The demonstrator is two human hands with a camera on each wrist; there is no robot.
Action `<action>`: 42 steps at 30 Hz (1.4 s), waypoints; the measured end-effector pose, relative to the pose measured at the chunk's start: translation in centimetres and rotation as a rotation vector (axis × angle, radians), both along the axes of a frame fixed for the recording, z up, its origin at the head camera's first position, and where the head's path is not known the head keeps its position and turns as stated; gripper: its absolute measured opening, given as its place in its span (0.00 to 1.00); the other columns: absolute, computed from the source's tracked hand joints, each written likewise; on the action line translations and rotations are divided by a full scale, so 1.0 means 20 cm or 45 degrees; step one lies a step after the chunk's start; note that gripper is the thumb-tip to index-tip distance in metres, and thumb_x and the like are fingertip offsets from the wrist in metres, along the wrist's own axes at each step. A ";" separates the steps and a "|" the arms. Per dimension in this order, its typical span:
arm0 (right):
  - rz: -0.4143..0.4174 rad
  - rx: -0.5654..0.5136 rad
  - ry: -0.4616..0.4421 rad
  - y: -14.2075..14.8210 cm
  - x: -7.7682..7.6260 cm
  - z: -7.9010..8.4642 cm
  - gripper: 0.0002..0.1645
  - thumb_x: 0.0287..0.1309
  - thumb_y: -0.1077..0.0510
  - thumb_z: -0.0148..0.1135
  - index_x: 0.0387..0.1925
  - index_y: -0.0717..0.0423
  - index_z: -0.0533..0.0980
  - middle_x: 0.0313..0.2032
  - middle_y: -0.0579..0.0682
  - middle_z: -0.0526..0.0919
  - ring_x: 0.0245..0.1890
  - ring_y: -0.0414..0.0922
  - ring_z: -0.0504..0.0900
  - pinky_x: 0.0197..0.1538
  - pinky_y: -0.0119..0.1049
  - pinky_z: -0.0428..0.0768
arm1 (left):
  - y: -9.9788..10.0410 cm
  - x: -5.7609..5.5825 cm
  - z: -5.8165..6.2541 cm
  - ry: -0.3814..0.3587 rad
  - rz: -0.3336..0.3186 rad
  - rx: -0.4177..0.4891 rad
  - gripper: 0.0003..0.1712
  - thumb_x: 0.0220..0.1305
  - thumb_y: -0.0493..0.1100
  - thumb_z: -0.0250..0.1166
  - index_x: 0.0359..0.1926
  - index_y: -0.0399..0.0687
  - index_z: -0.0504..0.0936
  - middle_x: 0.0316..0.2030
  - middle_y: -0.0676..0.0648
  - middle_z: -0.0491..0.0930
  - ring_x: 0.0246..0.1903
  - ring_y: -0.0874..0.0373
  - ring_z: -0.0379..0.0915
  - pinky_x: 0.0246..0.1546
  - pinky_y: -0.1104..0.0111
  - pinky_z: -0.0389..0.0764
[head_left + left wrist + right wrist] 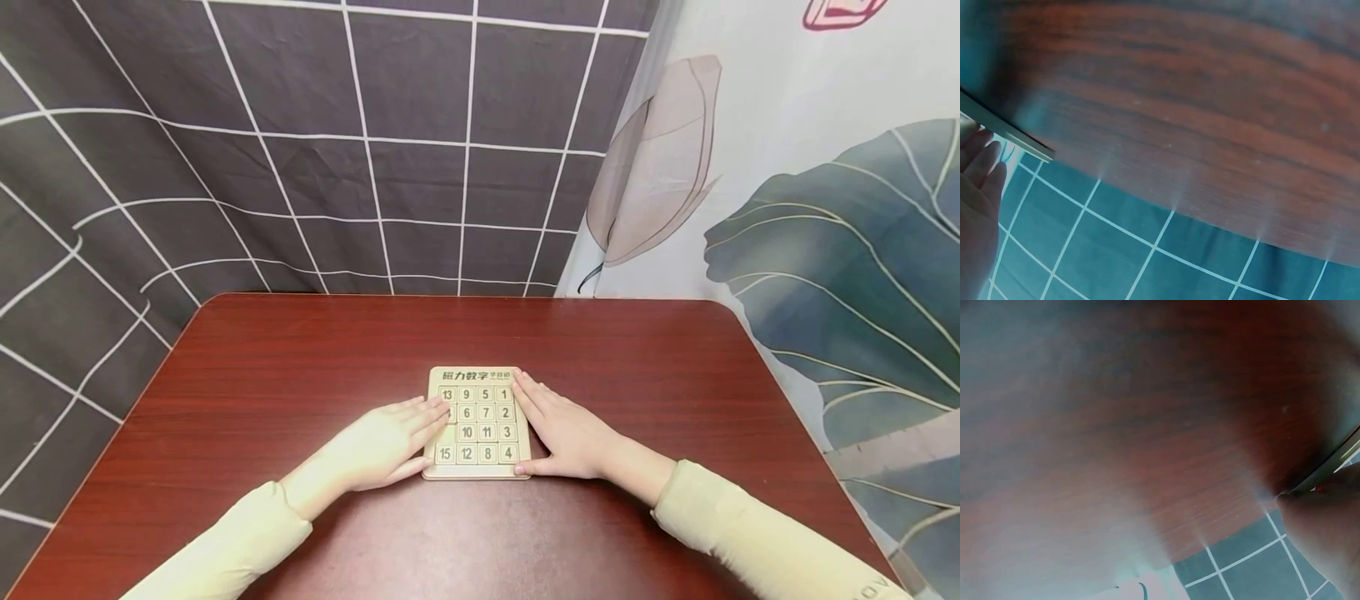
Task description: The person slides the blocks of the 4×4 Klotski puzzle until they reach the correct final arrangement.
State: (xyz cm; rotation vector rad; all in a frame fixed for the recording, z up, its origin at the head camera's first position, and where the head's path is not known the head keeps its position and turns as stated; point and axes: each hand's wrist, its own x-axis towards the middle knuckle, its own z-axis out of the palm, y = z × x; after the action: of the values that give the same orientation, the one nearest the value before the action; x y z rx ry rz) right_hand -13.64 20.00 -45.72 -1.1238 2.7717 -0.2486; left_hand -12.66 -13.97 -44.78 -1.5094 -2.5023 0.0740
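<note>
A pale wooden number slide puzzle (487,433) lies flat on the table, with several numbered tiles in a square grid and one bare slot at the left of the third row. My left hand (396,442) rests over its left edge, fingers straight, fingertips on a partly covered tile in the second row. Along the right edge lies my right hand (570,432), fingers extended and thumb at the lower right corner. In the left wrist view the puzzle's edge (1007,132) shows beside the fingers (984,164). The right wrist view shows its dark side edge (1329,465).
The reddish-brown wooden table (337,350) has rounded far corners. A dark curtain with a white grid (412,183) hangs behind it and at the left. A white curtain with large leaf prints (847,250) hangs at the right.
</note>
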 end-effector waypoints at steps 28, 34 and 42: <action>0.003 -0.002 0.003 0.00 0.00 0.00 0.72 0.61 0.24 0.65 0.83 0.67 0.47 0.86 0.61 0.43 0.86 0.56 0.50 0.83 0.53 0.64 | 0.00 -0.07 0.02 -0.011 -0.032 0.049 0.34 0.72 0.56 0.66 0.68 0.38 0.80 0.68 0.40 0.80 0.70 0.47 0.78 0.73 0.56 0.77; 0.005 0.000 0.001 0.00 0.00 0.00 0.72 0.61 0.24 0.65 0.83 0.68 0.47 0.86 0.62 0.43 0.86 0.56 0.50 0.84 0.53 0.63 | -0.02 -0.11 0.00 -0.071 0.018 0.026 0.33 0.74 0.55 0.65 0.68 0.36 0.80 0.70 0.39 0.79 0.70 0.46 0.77 0.74 0.56 0.76; 0.002 0.006 -0.002 0.00 0.00 0.00 0.72 0.61 0.24 0.65 0.83 0.68 0.47 0.86 0.61 0.42 0.86 0.56 0.50 0.84 0.53 0.62 | -0.02 -0.08 0.00 -0.058 0.013 0.047 0.33 0.73 0.55 0.67 0.68 0.35 0.80 0.70 0.39 0.79 0.70 0.47 0.77 0.73 0.56 0.77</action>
State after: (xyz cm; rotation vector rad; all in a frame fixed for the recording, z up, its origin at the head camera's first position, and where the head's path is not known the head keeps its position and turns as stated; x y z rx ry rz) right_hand -13.72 20.05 -45.76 -1.1243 2.7687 -0.2420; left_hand -14.33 -14.34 -44.71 -1.5004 -2.5324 -0.0052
